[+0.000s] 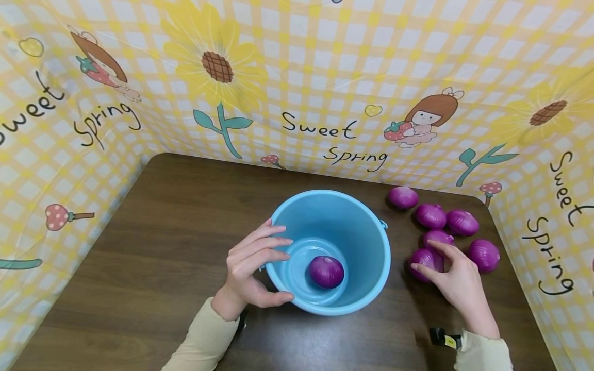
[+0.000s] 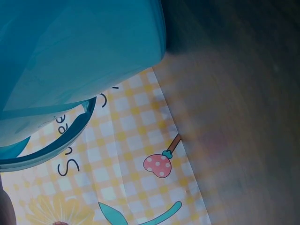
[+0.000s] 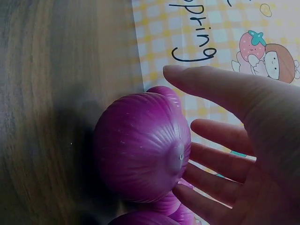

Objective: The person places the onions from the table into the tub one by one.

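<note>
A light blue bucket stands on the table, with one purple onion lying on its bottom. My left hand grips its left rim, the fingers over the edge and the thumb at the near side. In the left wrist view the bucket's outer wall fills the upper left. To the right, my right hand reaches over the nearest onion of a group. The right wrist view shows this onion close to spread fingers, with the thumb held apart from it.
Several more onions sit at the table's right: a back one, two side by side, a partly covered one and one at the right. A checked cloth walls the brown table at back and sides.
</note>
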Demonstrator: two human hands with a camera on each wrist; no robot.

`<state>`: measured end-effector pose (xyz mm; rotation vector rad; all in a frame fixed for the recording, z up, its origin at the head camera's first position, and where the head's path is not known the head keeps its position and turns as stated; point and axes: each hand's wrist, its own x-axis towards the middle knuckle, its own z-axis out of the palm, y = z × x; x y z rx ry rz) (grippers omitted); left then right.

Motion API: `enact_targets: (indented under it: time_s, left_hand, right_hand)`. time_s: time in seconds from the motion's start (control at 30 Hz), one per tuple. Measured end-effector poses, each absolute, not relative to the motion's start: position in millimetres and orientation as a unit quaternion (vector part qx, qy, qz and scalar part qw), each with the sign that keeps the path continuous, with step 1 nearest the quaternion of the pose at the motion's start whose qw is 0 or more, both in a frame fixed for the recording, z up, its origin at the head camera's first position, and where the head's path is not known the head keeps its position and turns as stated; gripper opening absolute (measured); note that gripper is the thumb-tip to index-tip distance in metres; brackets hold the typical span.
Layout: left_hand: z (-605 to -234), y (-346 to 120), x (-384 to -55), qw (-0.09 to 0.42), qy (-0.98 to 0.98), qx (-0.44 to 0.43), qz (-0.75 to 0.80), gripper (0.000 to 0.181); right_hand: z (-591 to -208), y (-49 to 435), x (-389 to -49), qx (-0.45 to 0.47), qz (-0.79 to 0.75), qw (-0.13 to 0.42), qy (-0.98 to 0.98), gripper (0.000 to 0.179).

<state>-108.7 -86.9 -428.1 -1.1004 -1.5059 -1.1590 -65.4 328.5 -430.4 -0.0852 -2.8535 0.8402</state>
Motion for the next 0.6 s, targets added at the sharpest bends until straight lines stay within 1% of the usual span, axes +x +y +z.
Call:
enact_targets:
  time_s: [0.3,0.6]
  left_hand:
    - [-427.8,-86.5,-108.8,0.458,-0.609,-0.446,-0.470,0.057]
    - [-428.0,-86.7,-108.5,0.456,-0.610,-0.445,-0.470,0.057]
  right_hand:
    - [-435.8,326.8,-63.4,-0.015,0.268,0.069,-0.961,0.068]
    - [-440.5,328.0,-62.6,0.004,0.254,0.073,-0.964,0.067]
